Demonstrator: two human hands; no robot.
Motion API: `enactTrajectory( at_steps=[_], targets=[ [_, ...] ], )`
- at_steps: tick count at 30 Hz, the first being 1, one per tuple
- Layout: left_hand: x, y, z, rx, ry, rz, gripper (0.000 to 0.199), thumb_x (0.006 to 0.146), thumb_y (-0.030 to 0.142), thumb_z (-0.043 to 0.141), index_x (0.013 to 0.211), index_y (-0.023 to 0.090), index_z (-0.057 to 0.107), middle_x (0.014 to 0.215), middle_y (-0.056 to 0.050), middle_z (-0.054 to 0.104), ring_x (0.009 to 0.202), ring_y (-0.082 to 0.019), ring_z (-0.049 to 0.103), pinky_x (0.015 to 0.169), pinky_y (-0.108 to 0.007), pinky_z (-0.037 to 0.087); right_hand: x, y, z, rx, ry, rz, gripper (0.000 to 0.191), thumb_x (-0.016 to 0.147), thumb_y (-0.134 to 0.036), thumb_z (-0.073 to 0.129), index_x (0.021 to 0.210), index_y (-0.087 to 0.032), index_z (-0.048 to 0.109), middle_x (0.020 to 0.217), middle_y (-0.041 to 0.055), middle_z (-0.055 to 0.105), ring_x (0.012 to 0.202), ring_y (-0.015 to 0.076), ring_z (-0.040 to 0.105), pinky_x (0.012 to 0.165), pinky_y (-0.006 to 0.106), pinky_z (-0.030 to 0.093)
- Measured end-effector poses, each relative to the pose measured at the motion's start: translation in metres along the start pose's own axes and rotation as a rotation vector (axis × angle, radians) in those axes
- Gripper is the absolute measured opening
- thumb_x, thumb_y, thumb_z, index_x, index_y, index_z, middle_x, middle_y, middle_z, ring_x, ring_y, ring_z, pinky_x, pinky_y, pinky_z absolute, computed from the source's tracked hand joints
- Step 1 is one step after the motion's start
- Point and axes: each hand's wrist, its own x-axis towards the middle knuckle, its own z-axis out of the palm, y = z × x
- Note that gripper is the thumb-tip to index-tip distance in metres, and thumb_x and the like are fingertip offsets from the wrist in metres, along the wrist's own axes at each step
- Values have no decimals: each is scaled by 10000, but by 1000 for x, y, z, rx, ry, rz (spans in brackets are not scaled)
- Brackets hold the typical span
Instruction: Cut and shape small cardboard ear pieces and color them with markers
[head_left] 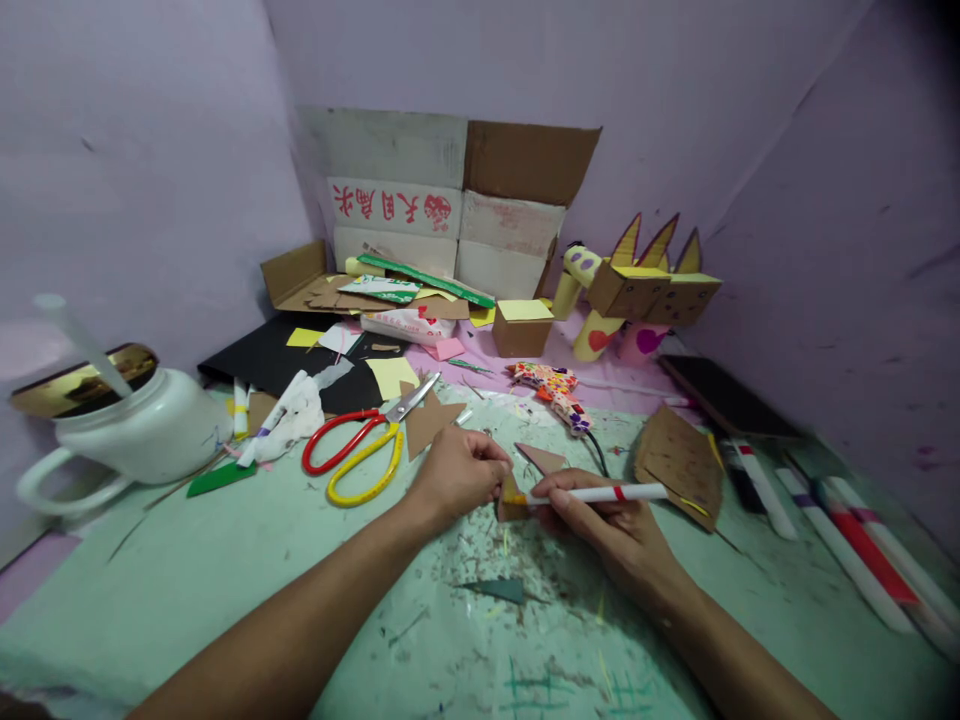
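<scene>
My left hand (461, 470) is closed, its fingertips pinching a small piece of brown cardboard (513, 512) against the table. A white marker with a red band (637, 493) is gripped in my right hand (600, 515), and its orange-yellow tip end meets the cardboard piece. Just beyond my fingers lies a brown cardboard triangle (547, 461). Nearer to me is a dark grey-green pointed scrap (499, 589). Scissors (397, 412) with one red and one yellow handle lie open left of my left hand, over a cardboard star shape (433, 418).
A patterned glue gun (551, 385) with a cord lies behind my hands. Cardboard-headed paper figures (630, 290) and a small box (523, 335) stand at the back. Several markers (847, 550) lie right, beside a cardboard piece (679, 465). A white mug (146, 430) stands left.
</scene>
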Motion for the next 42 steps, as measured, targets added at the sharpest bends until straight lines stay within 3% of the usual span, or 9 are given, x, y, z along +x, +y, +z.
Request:
enactTrajectory(
  at_steps=[17, 22, 27, 31, 36, 42],
  targets=[
    [-1, 2, 1, 21, 9, -18, 150, 639, 2, 545, 562, 118, 603, 385, 36, 522, 350, -72, 470, 369, -169, 388, -1, -2, 1, -21, -83, 0, 272, 815, -387, 575, 802, -131, 667, 614, 27, 576, 567, 122, 492, 514, 227, 364],
    [0, 2, 0, 12, 8, -22, 149, 643, 5, 547, 557, 117, 597, 386, 34, 525, 349, -72, 470, 369, -170, 389, 0, 1, 0, 1, -19, -9, 266, 821, -391, 567, 815, -144, 663, 598, 18, 562, 541, 116, 462, 483, 226, 324],
    [0, 1, 0, -1, 7, -22, 143, 636, 6, 547, 562, 117, 600, 382, 36, 520, 350, -72, 470, 368, -169, 385, 0, 2, -2, -42, -57, -5, 271, 822, -389, 563, 787, -138, 660, 589, 17, 549, 548, 122, 464, 495, 232, 332],
    [0, 2, 1, -5, 6, -23, 152, 637, 4, 544, 551, 118, 597, 380, 38, 517, 344, -69, 462, 367, -168, 383, 1, 1, -3, -26, 13, -8, 277, 817, -401, 563, 789, -143, 659, 572, 13, 551, 522, 115, 452, 474, 227, 321],
    [0, 1, 0, 4, -3, -2, 141, 633, 13, 551, 553, 116, 604, 382, 35, 522, 351, -69, 467, 368, -165, 382, 1, 0, -2, -29, -32, 0, 273, 803, -395, 583, 779, -135, 663, 577, 16, 560, 532, 116, 470, 482, 223, 340],
    [0, 2, 1, -6, 0, -24, 144, 632, 10, 545, 550, 118, 594, 383, 38, 523, 346, -68, 468, 363, -162, 385, 2, -2, -1, -46, 2, -6, 287, 802, -409, 578, 780, -136, 662, 588, 23, 577, 534, 118, 480, 478, 222, 346]
  ],
)
